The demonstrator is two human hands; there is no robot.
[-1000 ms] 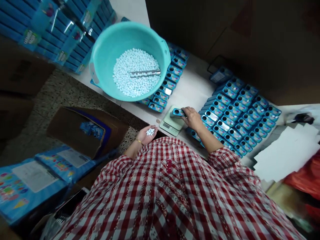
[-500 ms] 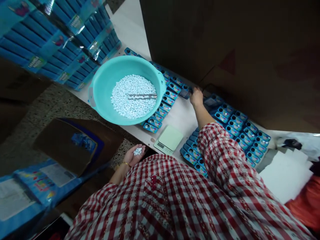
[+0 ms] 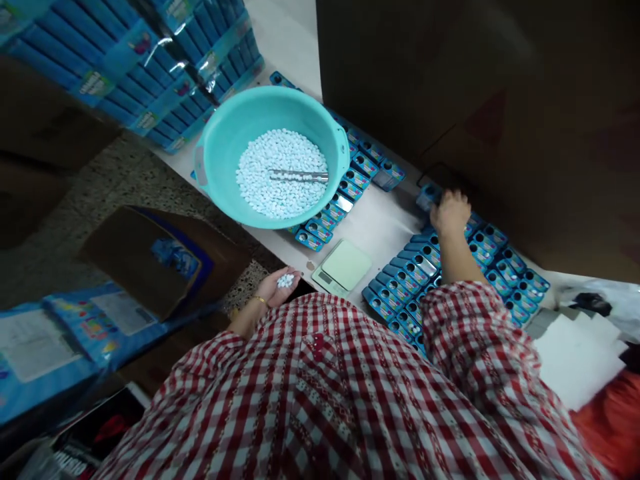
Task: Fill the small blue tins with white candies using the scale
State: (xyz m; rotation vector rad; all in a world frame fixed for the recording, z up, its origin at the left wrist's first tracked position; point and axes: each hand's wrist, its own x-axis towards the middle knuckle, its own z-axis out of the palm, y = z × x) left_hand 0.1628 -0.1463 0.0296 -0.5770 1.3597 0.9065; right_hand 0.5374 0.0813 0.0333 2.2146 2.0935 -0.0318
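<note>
Far left, top: stack of blue packs in shiny wrap. Below it, printed blue cartons with white labels, then an open brown carton tilted toward the viewer, a few blue packets inside.

Next, left hand: palm up, slightly cupped, fingers extended and not closed over anything. Small white pieces sit in a pile on palm and fingers. Yellow bracelet on that wrist. Hand is in front of the near table edge, close to the checked shirt.

Turquoise basin, beyond the left hand on the white table: loose white candies heaped in it, metal scoop-like tool lying on top. Rows of small blue boxes show around the basin's right side, dark round openings up. One box lies at the far right corner of these rows, a greyish panel facing up.

Pale green scale just right of those rows, near table edge, nothing on its plate.

Right hand: stretched out, back of hand up, fingers bent over the far end of the right-hand block of blue boxes. Just beside its left edge, a blue box. Fingertips hidden; cannot tell if it grips anything. Large dark brown panel behind.

Far right: white sheets, clear plastic, red bag-like material.
</note>
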